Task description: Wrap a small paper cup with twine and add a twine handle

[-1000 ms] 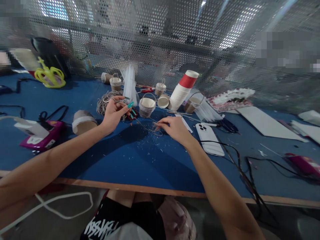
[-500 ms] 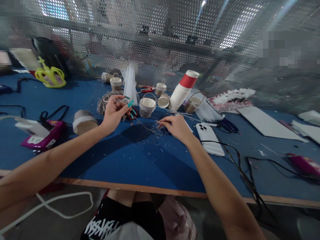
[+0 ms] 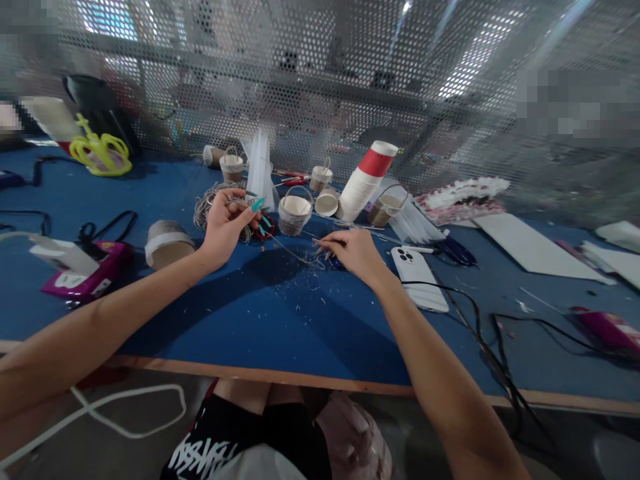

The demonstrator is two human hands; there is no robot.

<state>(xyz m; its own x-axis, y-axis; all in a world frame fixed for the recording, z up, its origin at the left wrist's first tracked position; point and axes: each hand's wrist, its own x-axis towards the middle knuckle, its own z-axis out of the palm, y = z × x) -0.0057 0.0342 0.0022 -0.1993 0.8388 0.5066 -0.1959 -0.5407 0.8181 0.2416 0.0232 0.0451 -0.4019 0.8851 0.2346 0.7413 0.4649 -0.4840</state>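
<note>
With the small bucket [image 3: 295, 215] as the hub of the dial, the left hand [image 3: 223, 223] sat at nine o'clock, nearly where it had been a second earlier, its thumbnail a touch higher. The right hand [image 3: 357, 252], at four o'clock, had drifted slightly rightward and now mostly hid the white paper strip that had shown beyond its knuckles. The bucket had stayed put.

The cord bundle [image 3: 203, 205], grey-beige and tangled, lay at nine o'clock, partly behind the left hand. That hand was drawn in narrow, green nails showing; I couldn't tell whether it pinched anything. From near its fingertips a thin strand [image 3: 286, 249] dipped across the blue table [image 3: 280, 320] through six o'clock, slack and curling into a loop just beside the right hand, whose thumb and fingertips were pinched on it.
</note>
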